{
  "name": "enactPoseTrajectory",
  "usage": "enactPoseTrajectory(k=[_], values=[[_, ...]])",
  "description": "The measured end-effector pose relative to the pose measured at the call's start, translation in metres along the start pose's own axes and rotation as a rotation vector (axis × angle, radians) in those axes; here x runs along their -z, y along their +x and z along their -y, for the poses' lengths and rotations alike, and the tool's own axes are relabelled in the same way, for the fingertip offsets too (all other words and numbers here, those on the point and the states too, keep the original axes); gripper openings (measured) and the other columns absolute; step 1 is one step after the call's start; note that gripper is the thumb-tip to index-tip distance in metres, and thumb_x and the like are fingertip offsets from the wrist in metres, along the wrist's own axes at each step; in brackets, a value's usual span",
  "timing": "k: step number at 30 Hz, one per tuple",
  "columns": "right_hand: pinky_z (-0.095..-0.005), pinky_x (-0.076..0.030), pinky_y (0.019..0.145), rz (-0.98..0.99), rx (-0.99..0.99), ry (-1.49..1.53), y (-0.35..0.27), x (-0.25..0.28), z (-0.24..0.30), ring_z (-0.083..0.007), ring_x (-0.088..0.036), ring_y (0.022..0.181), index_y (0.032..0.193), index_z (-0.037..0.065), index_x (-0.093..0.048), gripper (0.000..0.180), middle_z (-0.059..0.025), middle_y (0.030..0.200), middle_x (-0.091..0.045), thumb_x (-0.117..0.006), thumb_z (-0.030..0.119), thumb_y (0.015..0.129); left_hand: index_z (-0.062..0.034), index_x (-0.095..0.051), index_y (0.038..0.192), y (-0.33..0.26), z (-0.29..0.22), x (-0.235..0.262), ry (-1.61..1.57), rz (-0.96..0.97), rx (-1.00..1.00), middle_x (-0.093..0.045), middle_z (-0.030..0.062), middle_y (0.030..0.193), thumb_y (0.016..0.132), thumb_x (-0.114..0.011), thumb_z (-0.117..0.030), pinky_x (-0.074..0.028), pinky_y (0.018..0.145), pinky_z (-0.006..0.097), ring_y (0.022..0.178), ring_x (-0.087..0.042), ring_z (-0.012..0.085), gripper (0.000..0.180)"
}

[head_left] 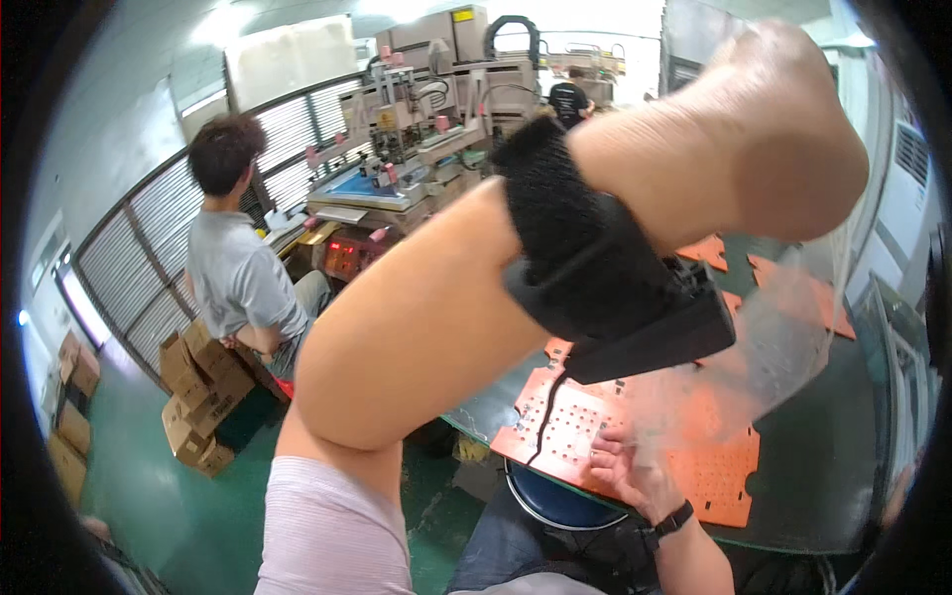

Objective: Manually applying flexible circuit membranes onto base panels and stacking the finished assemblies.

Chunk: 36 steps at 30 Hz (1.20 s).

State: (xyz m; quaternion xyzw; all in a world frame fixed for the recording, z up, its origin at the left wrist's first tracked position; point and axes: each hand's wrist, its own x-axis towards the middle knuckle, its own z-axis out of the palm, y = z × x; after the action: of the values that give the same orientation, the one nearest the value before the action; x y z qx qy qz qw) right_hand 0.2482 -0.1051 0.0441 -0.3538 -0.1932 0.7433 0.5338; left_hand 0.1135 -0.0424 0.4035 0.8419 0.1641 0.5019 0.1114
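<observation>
My left arm crosses the picture from lower left to upper right, with a black strap and device (595, 268) on the wrist. My left hand (773, 129) is raised high, fingers closed, and a clear plastic film (783, 337) hangs down from it. Below lies an orange perforated sheet (714, 476) on the dark green table (823, 466). My right hand (630, 471), with a black watch on its wrist, rests on that sheet at the film's lower end. Whether its fingers grip the film is hidden.
More orange pieces (709, 250) lie farther back on the table. A blue stool (555, 501) stands under the table edge. At the left a person in a grey shirt (238, 268) sits by stacked cardboard boxes (198, 397). A printing machine (426, 129) stands behind.
</observation>
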Motion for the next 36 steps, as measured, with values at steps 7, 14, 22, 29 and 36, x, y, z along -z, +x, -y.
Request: enactPoseTrajectory(k=[7,14,22,29,36], values=[[-0.0288,-0.050,0.057,-0.610,0.588,-0.162,-0.017,0.023,0.058,-0.0171,-0.060,0.071,0.100,0.008,-0.057,0.028,-0.0060,0.085,-0.061,-0.044,0.033,0.102,0.0017,-0.064,0.082,0.014,0.008,-0.017,0.035,-0.020,0.001,-0.063,0.0154,0.078,0.085,-0.057,-0.012,-0.051,0.072,0.037,0.074,-0.062,0.0322,0.016],[-0.0275,-0.039,0.057,-0.887,0.999,-0.549,-0.079,0.126,0.149,-0.0085,-0.047,0.065,0.080,0.005,-0.056,0.033,0.0034,0.071,-0.052,-0.044,0.025,0.103,0.0030,-0.058,0.082,-0.082,0.077,0.013,-0.327,-0.118,0.251,-0.058,0.0167,0.122,0.092,-0.054,-0.010,-0.046,0.084,0.029,0.099,-0.058,0.0156,0.017],[-0.0263,-0.040,0.061,-0.879,0.860,-0.986,-0.077,0.178,0.132,-0.0075,-0.045,0.067,0.082,0.000,-0.058,0.031,0.0019,0.071,-0.051,-0.045,0.020,0.102,0.0021,-0.054,0.076,-0.265,0.239,-0.088,-0.049,-0.078,0.710,-0.062,0.0209,0.113,0.087,-0.062,-0.008,-0.045,0.091,0.038,0.106,-0.059,0.0316,0.017],[-0.0239,-0.046,0.066,-0.826,0.713,-0.752,-0.069,0.182,0.124,-0.0062,-0.053,0.073,0.102,0.001,-0.063,0.030,0.0002,0.086,-0.062,-0.044,0.024,0.104,0.0013,-0.054,0.077,-0.289,0.267,-0.123,0.115,0.066,0.699,-0.055,0.0253,0.123,0.085,-0.062,-0.007,-0.042,0.097,0.042,0.114,-0.053,0.0396,0.014],[-0.0247,-0.045,0.071,-0.847,0.630,-0.739,-0.062,0.172,0.121,-0.0073,-0.052,0.077,0.095,0.001,-0.061,0.031,0.0003,0.086,-0.060,-0.042,0.024,0.104,0.0019,-0.054,0.077,-0.295,0.277,-0.125,0.121,0.073,0.734,-0.054,0.0257,0.124,0.087,-0.062,-0.006,-0.041,0.097,0.042,0.115,-0.053,0.0393,0.015]])
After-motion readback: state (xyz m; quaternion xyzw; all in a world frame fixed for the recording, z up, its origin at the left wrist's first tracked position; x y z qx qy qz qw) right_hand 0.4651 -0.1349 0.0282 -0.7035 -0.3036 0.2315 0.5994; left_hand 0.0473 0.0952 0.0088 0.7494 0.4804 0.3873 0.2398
